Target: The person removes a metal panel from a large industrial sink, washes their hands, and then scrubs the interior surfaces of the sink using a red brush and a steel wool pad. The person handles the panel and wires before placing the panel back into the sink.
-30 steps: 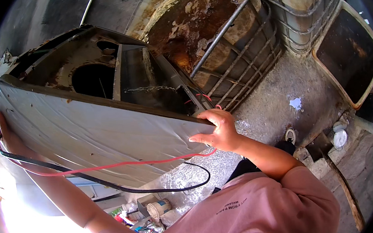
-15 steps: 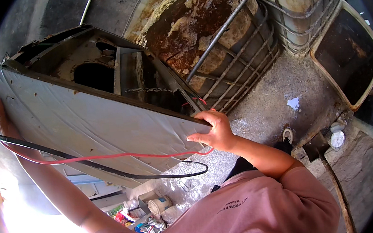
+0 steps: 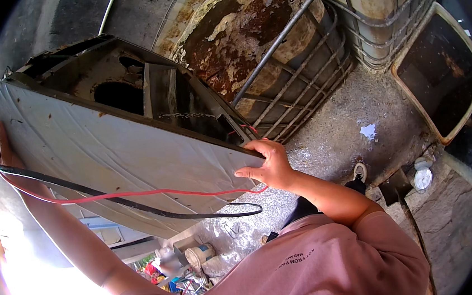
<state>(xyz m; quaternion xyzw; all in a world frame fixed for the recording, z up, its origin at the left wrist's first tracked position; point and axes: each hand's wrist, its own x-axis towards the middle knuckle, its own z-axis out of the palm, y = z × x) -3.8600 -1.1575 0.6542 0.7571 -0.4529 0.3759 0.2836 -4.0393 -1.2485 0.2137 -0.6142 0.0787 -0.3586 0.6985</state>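
Note:
A large metal cabinet (image 3: 106, 142) leans at a slant between my hands, its pale grey side covered in wrinkled film. Its open frame shows a rusty inside with dark round holes and a chain (image 3: 185, 115). At the far left end, my left hand (image 3: 7, 146) grips the edge, fingers stretched along it; part of the hand is hidden. My right hand (image 3: 269, 162) clasps the near right corner, thumb on the pale side and fingers over the rim. A red cable (image 3: 156, 192) and a black cable (image 3: 157, 210) hang across the pale side, by my left wrist.
Behind the cabinet stands a caged tank (image 3: 297, 80) with rusty brown sludge; a second caged tank (image 3: 385, 22) is beside it. A dark rectangular tub (image 3: 440, 73) lies at the right. A shovel (image 3: 395, 188) and white bucket (image 3: 199, 255) are near my body.
Both hands keep their hold on the cabinet. The cabinet, cables and surroundings sit slightly shifted in the picture; no grip has changed.

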